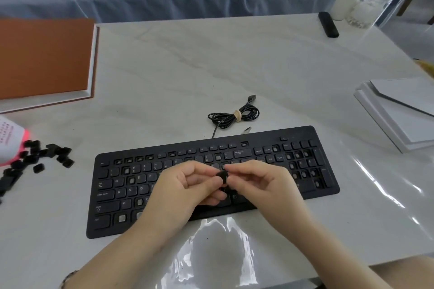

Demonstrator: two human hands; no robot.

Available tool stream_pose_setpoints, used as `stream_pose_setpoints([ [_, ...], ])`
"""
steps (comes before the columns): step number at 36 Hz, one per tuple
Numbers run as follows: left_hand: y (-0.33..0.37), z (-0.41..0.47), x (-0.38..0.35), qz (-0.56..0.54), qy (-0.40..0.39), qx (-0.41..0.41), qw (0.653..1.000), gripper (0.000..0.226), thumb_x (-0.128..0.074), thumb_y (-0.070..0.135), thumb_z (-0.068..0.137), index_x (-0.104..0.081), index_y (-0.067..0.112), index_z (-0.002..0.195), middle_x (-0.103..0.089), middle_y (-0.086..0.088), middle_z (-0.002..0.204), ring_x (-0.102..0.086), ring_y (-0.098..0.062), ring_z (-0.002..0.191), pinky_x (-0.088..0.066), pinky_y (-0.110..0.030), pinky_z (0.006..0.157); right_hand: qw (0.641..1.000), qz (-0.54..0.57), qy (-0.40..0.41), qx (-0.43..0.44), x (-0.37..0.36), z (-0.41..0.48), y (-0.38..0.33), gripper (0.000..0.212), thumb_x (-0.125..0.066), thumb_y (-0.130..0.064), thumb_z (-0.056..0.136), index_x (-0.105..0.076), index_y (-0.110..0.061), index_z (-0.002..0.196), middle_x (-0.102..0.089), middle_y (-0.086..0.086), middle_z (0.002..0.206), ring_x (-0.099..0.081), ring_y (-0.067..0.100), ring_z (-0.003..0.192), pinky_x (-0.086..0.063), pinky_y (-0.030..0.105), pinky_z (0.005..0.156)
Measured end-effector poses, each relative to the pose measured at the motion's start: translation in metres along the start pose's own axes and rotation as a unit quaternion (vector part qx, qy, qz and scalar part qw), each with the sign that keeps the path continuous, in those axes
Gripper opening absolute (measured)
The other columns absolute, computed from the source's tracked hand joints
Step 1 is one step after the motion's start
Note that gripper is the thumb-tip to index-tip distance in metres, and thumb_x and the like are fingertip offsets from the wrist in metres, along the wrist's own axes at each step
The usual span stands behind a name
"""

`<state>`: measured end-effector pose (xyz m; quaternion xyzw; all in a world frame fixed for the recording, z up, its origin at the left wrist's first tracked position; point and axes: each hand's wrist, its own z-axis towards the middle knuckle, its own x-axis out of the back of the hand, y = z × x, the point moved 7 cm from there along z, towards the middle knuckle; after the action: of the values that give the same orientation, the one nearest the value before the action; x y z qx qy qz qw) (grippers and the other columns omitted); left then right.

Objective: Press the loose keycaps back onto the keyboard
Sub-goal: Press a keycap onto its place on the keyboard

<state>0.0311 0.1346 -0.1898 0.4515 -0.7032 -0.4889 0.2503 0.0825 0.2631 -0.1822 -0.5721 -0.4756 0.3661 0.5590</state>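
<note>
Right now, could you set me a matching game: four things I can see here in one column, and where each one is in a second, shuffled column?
Things:
1. keycap pile
2. cable
3. orange book
4. held keycap

Places:
A. pinched between left hand and right hand, above the keyboard
B. far left, further back
C. coiled just behind the keyboard
D. scattered left of the keyboard

Pairs: 1-D, 2-C, 3-B, 4-A
</note>
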Motion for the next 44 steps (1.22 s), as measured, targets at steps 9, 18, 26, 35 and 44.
stream_pose_setpoints([
  [9, -0.006, -0.002, -0.003, 0.004, -0.004, 0.01, 1.0, 0.013, -0.063, -0.006, 0.081, -0.07, 0.005, 0.082, -0.072, -0.016, 0.07, -0.071, -0.018, 0.065, -0.056, -0.019, 0.06, 0.995, 0.031, 0.029, -0.09, 0.001, -0.006, 0.014, 0.014, -0.069, -0.004, 0.078, -0.072, -0.017, 0.075, -0.072, -0.005, 0.07, -0.063, 0.001, 0.065, -0.048, 0.012, 0.063],
  [18, -0.003, 0.013, 0.006, 0.328, 0.061, -0.204, 0.921, 0.018, -0.063, 0.009, 0.088, -0.072, 0.025, 0.087, -0.064, 0.019, 0.096, -0.054, 0.006, 0.09, -0.036, -0.001, 0.082, 0.98, 0.082, 0.121, -0.133, 0.051, -0.013, 0.03, 0.015, -0.058, 0.01, 0.083, -0.064, -0.003, 0.077, -0.068, 0.004, 0.061, -0.071, 0.019, 0.066, -0.054, 0.017, 0.058],
  [26, -0.006, 0.036, 0.005, 0.572, 0.092, -0.342, 0.74, 0.04, -0.043, 0.026, 0.088, -0.066, 0.004, 0.114, -0.055, -0.016, 0.131, -0.044, -0.025, 0.122, -0.029, -0.039, 0.103, 0.971, -0.037, 0.194, -0.132, 0.114, -0.012, 0.041, 0.022, -0.071, -0.001, 0.077, -0.069, -0.021, 0.084, -0.06, 0.007, 0.065, -0.065, 0.006, 0.057, -0.052, 0.019, 0.074],
  [35, -0.025, 0.046, 0.013, 0.613, 0.123, -0.302, 0.72, 0.047, -0.038, 0.033, 0.09, -0.062, 0.01, 0.123, -0.055, -0.014, 0.134, -0.048, -0.028, 0.126, -0.027, -0.043, 0.105, 0.952, -0.204, 0.221, -0.055, 0.144, 0.011, 0.035, 0.019, -0.074, -0.003, 0.075, -0.067, -0.012, 0.091, -0.061, 0.0, 0.071, -0.054, -0.004, 0.053, -0.042, 0.001, 0.059],
  [44, -0.024, 0.045, 0.013, 0.615, 0.136, -0.318, 0.708, 0.046, -0.039, 0.032, 0.09, -0.063, 0.01, 0.122, -0.057, -0.014, 0.132, -0.053, -0.029, 0.124, -0.03, -0.044, 0.103, 0.912, -0.403, 0.049, 0.065, 0.119, 0.032, 0.032, 0.025, -0.071, 0.0, 0.077, -0.072, -0.01, 0.1, -0.057, -0.005, 0.088, -0.054, -0.012, 0.075, -0.036, -0.002, 0.069],
])
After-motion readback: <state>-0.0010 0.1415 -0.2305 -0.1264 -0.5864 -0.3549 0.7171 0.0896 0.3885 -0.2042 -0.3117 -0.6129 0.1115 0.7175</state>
